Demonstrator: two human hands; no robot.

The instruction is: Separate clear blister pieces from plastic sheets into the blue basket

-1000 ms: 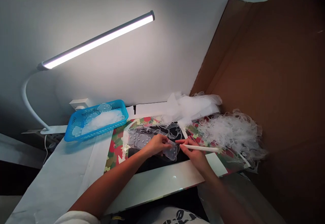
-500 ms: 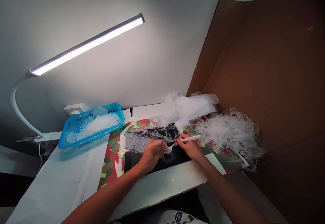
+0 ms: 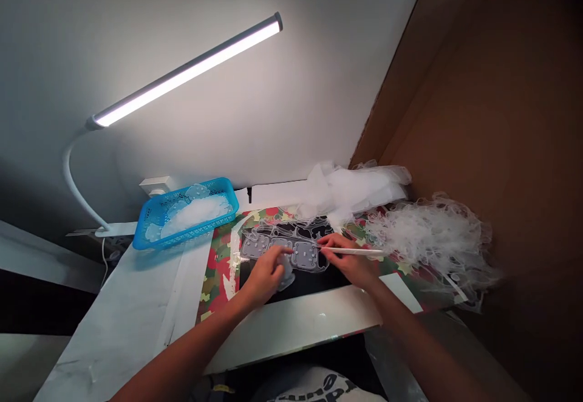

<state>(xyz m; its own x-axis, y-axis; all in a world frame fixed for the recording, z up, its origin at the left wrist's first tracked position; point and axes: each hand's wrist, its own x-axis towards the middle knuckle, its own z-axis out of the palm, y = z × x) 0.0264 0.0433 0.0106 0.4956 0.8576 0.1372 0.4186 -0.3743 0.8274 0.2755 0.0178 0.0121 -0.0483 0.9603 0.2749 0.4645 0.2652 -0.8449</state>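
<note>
On the left, a blue basket (image 3: 182, 237) holds pale, soft pieces. Right of it, the left hand (image 3: 268, 271) has shifted toward the left end of the clear sheet. Half a second ago its fingers are bunched close to the stick's tip; now the index finger reaches out over the sheet. A limp, pale piece (image 3: 286, 277) lies beneath and just right of its fingers; whether they pinch it or have let it go, one cannot tell.

With that hand aside, three dotted panels show in a row on the clear sheet: the left panel (image 3: 255, 246), a middle one partly behind the hand, and the right panel (image 3: 305, 255), now bare between the hands. This suggests that attention passes from the loose piece to the right panel.

The index fingertip is near this panel's left edge. At its right edge is the tip of a white stick (image 3: 357, 251), pinched in the right hand's (image 3: 355, 265) fingers; contact is too small to judge. Farther right lies a stringy white heap (image 3: 428, 232).
</note>
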